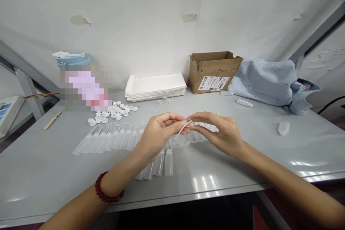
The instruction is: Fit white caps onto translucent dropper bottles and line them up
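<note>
Left forearm (81, 201): red beaded bracelet (99, 190) around the wrist
White caps (118, 115): piled on the surface (242, 161)
Translucent bottles (126, 140): lying in a row before the caps
Left hand (156, 133): fingers pinching a thin tube (181, 130)
Thin tube: curved, raised between the hands
Right hand (226, 133): fingers at the tube's end, cannot tell whether gripping

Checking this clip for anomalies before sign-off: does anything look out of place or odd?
Mildly odd: three clear plastic pieces lie scattered toward the right, apart from the neatly lined-up bottles. Torn tape scraps also cling to the wall.
</note>
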Tool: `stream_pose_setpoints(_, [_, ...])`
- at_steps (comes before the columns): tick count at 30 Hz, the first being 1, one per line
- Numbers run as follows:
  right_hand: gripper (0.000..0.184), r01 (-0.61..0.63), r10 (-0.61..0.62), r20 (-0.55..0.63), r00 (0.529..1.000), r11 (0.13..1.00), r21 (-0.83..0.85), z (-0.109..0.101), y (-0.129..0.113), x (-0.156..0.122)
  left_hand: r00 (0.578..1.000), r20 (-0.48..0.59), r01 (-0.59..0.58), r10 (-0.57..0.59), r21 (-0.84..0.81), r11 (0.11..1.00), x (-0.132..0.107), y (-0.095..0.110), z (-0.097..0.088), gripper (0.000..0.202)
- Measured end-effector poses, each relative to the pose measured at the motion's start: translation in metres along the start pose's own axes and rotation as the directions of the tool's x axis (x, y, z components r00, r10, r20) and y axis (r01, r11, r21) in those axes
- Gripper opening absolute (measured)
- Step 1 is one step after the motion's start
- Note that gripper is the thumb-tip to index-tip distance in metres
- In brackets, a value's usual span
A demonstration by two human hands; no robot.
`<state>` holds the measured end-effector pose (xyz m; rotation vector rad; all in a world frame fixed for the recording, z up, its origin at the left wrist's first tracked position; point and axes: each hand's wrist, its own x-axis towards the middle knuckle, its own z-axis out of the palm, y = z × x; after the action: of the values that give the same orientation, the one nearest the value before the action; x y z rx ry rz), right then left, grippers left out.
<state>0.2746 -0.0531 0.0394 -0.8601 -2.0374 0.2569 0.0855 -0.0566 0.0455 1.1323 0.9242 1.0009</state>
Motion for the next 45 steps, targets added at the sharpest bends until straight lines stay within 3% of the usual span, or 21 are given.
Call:
stream_pose_setpoints(7, [0.020,-0.068,0.069,-0.012,0.998,0.995,0.073,0.006,-0.003,-0.006,0.997,-0.048,-0.046,0.056,0.177,0.983,-0.006,0.002,0.007,0.015])
stream_pose_setpoints(12, [0.023,-0.304,0.304,0.037,0.952,0.923,0.236,0.004,-0.008,-0.003,0.981,-0.097,-0.129,0.170,0.331,0.935,-0.010,0.004,0.013,0.013])
stream_pose_setpoints(14, [0.028,-0.449,0.436,0.125,0.891,0.808,0.381,0.003,-0.010,0.000,0.969,-0.099,-0.172,0.227,0.387,0.906,-0.012,0.003,0.014,0.013])
stream_pose_setpoints(16, [0.034,-0.590,0.530,0.281,0.800,0.609,0.530,0.001,-0.009,0.004,0.945,-0.066,-0.260,0.321,0.444,0.857,-0.012,0.002,0.013,0.009])
stream_pose_setpoints(19, [0.041,-0.712,0.538,0.501,0.678,0.313,0.629,0.001,-0.005,0.006,0.858,0.083,-0.462,0.508,0.558,0.689,-0.012,0.001,0.009,0.007])
stream_pose_setpoints(21, [0.040,-0.734,0.500,0.570,0.652,0.226,0.641,0.002,-0.002,0.006,0.798,0.204,-0.555,0.567,0.616,0.560,-0.011,0.001,0.005,0.012])
stream_pose_setpoints(24, [0.039,-0.750,0.451,0.619,0.643,0.205,0.629,0.002,0.002,0.004,0.747,0.331,-0.626,0.577,0.644,0.440,-0.011,0.003,0.001,0.016])
stream_pose_setpoints(28, [0.040,-0.776,0.396,0.676,0.622,0.201,0.597,0.000,0.003,0.005,0.712,0.445,-0.679,0.543,0.634,0.370,-0.012,0.008,-0.002,0.020])
stream_pose_setpoints(32, [0.039,-0.793,0.362,0.714,0.599,0.146,0.591,-0.001,0.003,0.007,0.719,0.537,-0.689,0.441,0.633,0.352,-0.015,0.013,-0.007,0.022])
stream_pose_setpoints(38, [0.038,-0.806,0.411,0.726,0.551,0.034,0.592,0.002,0.007,0.006,0.749,0.608,-0.662,0.263,0.706,0.253,-0.016,0.015,-0.011,0.065])
stream_pose_setpoints(41, [0.037,-0.805,0.425,0.720,0.549,0.036,0.592,0.002,0.007,0.006,0.752,0.605,-0.657,0.260,0.721,0.221,-0.016,0.013,-0.010,0.062])
stream_pose_setpoints(45, [0.036,-0.790,0.410,0.698,0.587,0.105,0.603,0.000,0.005,0.007,0.746,0.600,-0.661,0.291,0.721,0.207,-0.017,0.010,-0.009,0.052])
